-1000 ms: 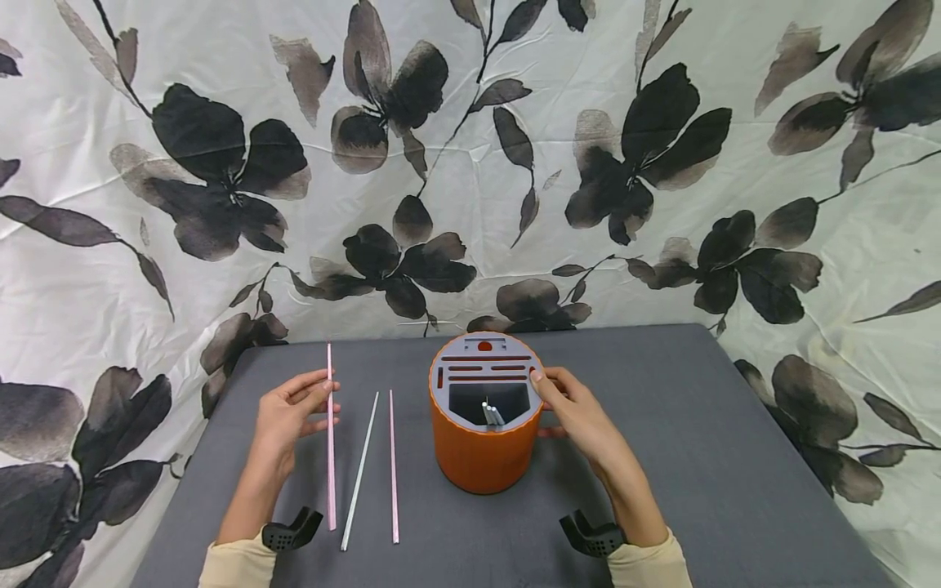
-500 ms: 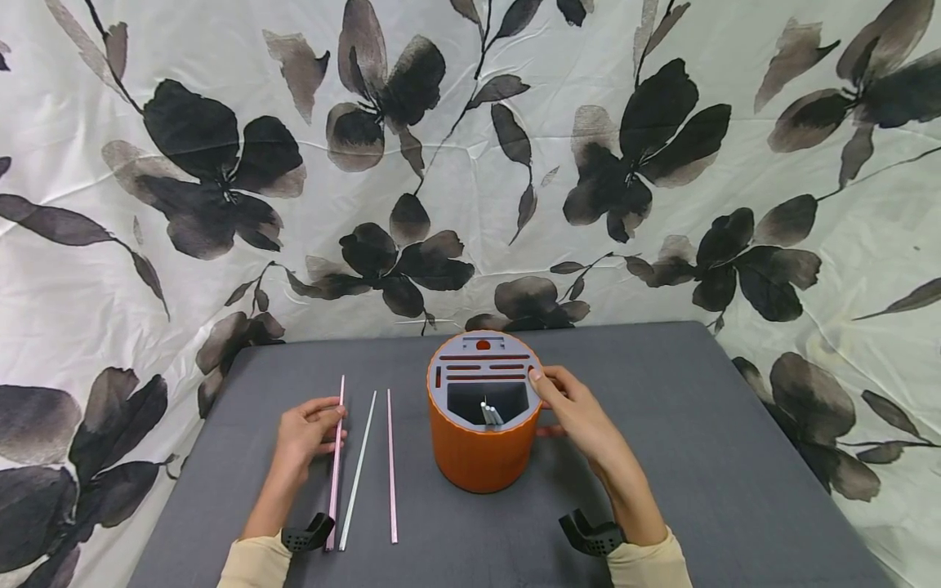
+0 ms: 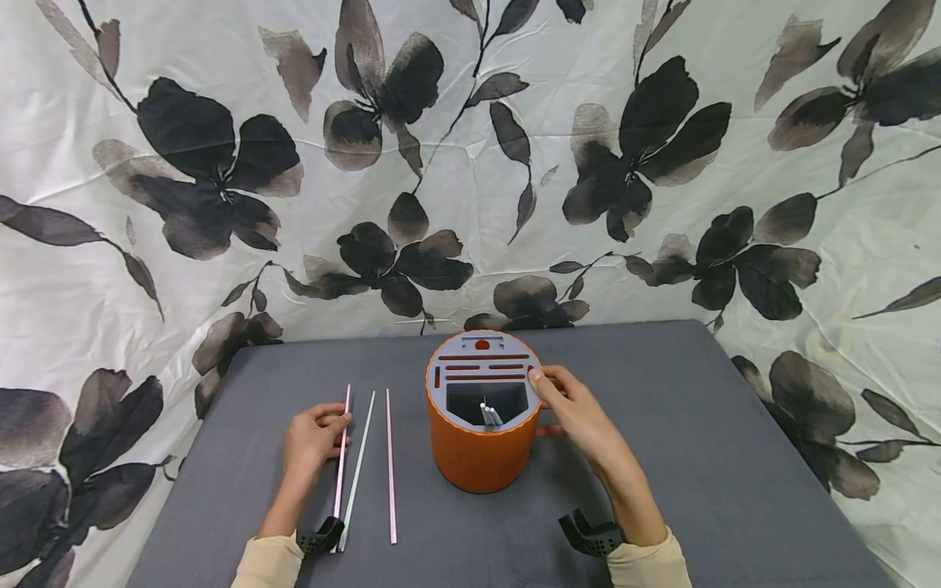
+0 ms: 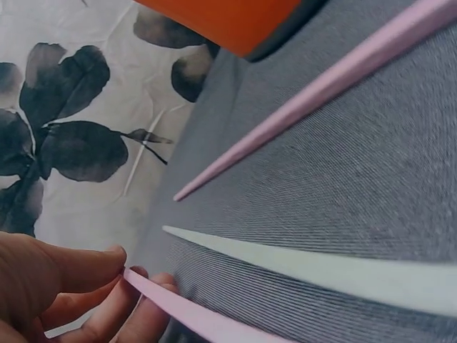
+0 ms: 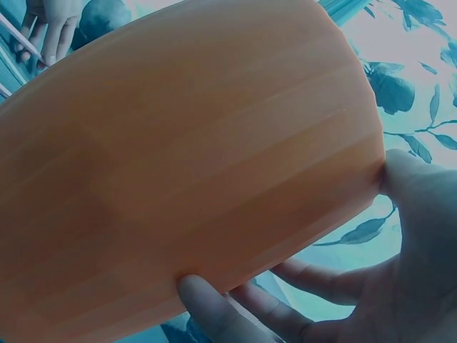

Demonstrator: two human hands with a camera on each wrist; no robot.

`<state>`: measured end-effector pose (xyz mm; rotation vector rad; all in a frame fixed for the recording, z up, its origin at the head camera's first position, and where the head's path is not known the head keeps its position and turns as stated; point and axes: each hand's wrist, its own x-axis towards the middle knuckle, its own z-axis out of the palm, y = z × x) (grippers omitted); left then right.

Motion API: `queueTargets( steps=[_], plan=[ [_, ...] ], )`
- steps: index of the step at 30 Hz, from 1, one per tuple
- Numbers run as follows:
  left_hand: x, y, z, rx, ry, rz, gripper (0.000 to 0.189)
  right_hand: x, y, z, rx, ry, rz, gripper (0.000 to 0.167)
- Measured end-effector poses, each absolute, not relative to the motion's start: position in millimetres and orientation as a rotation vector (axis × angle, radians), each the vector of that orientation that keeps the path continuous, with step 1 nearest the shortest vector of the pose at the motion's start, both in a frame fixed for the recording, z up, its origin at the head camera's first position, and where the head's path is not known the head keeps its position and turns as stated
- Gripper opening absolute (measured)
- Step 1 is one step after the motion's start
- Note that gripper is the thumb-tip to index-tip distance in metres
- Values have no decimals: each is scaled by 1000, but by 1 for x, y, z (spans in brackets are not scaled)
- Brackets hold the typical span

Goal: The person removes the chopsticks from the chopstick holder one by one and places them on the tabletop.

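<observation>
With thumb and fingertips, my left hand (image 3: pixel 312 443) pinches a tapered pink chopstick (image 3: pixel 341 474) near its thin far end. In the left wrist view this chopstick (image 4: pixel 189 311) runs from the fingertips toward the lower right. Just right of it lies a white chopstick (image 3: pixel 359 469), and beyond that a second pink chopstick (image 3: pixel 392 482). My right hand (image 3: pixel 577 412) holds the right side of an orange round desk organizer (image 3: pixel 481 465), thumb at the top rim and fingers against the wall. In the right wrist view, fingertips touch the organizer's side (image 5: pixel 193 164).
The organizer's grey slotted top (image 3: pixel 481 347) has a dark compartment with several thin light sticks (image 3: pixel 491 415) inside. A grey cloth covers the table (image 3: pixel 706 457). Behind it hangs a white flower-print curtain (image 3: pixel 529 204). Black wrist cameras (image 3: pixel 591 535) sit at both wrists.
My left hand has moved right and toward me with the pink chopstick, bringing it close beside the white one. The right hand and the organizer have stayed put.
</observation>
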<state>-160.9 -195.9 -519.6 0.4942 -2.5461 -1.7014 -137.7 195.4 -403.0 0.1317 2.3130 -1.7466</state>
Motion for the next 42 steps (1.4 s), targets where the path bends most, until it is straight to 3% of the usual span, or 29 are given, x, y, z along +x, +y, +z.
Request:
queueTargets(
  steps=[23, 42],
  plan=[
    [-163, -194, -530, 360, -2772, -1009, 23, -135, 195, -405, 125, 2324, -1765, 60],
    [-165, -195, -534, 340, -2802, -997, 24, -135, 194, -406, 146, 2329, -1762, 62]
  ],
)
